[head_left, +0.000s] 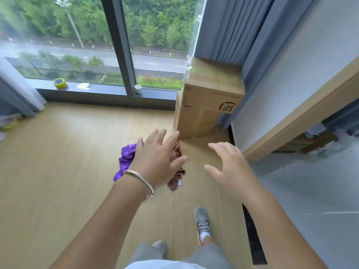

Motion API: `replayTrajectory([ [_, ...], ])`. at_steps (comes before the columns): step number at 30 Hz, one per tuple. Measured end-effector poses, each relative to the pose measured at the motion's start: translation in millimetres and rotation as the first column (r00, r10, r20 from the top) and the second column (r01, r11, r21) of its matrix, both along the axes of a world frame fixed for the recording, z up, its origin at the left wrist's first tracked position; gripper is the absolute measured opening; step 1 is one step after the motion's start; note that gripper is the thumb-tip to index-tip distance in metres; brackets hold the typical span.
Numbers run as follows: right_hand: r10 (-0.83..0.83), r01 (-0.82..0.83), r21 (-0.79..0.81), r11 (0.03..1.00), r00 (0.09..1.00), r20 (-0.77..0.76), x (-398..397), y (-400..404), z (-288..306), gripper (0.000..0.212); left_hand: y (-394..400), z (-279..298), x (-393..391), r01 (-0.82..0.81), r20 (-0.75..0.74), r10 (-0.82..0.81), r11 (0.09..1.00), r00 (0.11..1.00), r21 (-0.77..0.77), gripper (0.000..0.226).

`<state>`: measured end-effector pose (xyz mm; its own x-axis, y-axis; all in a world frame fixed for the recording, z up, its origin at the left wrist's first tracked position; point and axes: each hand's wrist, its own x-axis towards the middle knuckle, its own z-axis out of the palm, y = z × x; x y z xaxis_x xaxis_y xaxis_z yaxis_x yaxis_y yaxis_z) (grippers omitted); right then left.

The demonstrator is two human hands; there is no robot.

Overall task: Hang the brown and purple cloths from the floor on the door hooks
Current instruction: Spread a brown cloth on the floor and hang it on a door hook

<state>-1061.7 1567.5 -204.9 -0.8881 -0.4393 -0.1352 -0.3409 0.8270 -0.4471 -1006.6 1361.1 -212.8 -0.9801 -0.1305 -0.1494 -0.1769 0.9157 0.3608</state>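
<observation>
Nothing hung yet. Crumpled purple fabric cloth [126, 162] lying on the pale wood-plank floor [68, 152], mid-scene, just left of the crumpled brown fabric cloth [175, 179]; the two touching or overlapping, exact boundary hidden behind the left hand [155, 164]. Both cloths sitting near the foot of two stacked brown cardboard boxes [204, 105] at the far right, below the blue-grey pleated curtain [229, 30].

Left hand, with a thin silver metal bangle [139, 180] on the wrist, stretched out above the cloths, fingers [165, 138] spread apart and straight, holding nothing. Right hand [231, 167] stretched out to the right of the brown cloth, over bare floor, fingers [215, 146] likewise apart and loosely extended, holding nothing. Whether either hand touches fabric cannot be told; seemingly well above the floor, judging by the standing posture and the grey laced sneaker [202, 224] near the bottom.

Judged progress: at the very start, reaching toward the pick-up. Left to do: gathering the purple cloth, gathering the brown cloth, carrying both to the door, hanging each on a hook. No door hooks visible here; only a light wood frame [301, 121] on the right. On the far dark window sill [108, 90], a yellow-green roll of tape [60, 83] and a small white cylindrical cap [138, 88], unrelated to the job.
</observation>
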Motion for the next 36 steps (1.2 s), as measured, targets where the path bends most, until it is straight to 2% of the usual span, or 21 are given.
replayTrajectory([
  [7, 0.325, -0.328, 0.016, 0.944, 0.939, 0.111, -111, -9, -45, 0.067, 2, -22, -35, -0.365, 0.03, 0.366, 0.93, 0.93, -0.041, 0.071],
  [13, 0.444, -0.479, 0.116, 0.87, 0.864, 0.237, -182, -7, -122, 0.074, 16, -100, -69, -0.46, 0.117, 0.466, 0.885, 0.877, -0.076, 0.072],
  [20, 0.449, -0.524, 0.206, 0.827, 0.834, 0.321, -221, -25, -262, 0.075, 14, -261, -99, -0.416, 0.261, 0.431, 0.902, 0.864, -0.116, 0.072],
  [24, 0.44, -0.519, 0.237, 0.822, 0.841, 0.315, -235, -47, -374, 0.074, -1, -382, -120, -0.381, 0.297, 0.397, 0.918, 0.869, -0.111, 0.072],
  [31, 0.39, -0.486, 0.266, 0.832, 0.855, 0.341, -237, -70, -570, 0.071, -45, -576, -148, -0.173, 0.345, 0.229, 0.967, 0.91, -0.186, 0.073],
  [36, 0.346, -0.46, 0.279, 0.843, 0.861, 0.373, -234, -76, -690, 0.069, -79, -689, -181, 0.038, 0.322, 0.063, 0.953, 0.944, -0.299, 0.072],
])
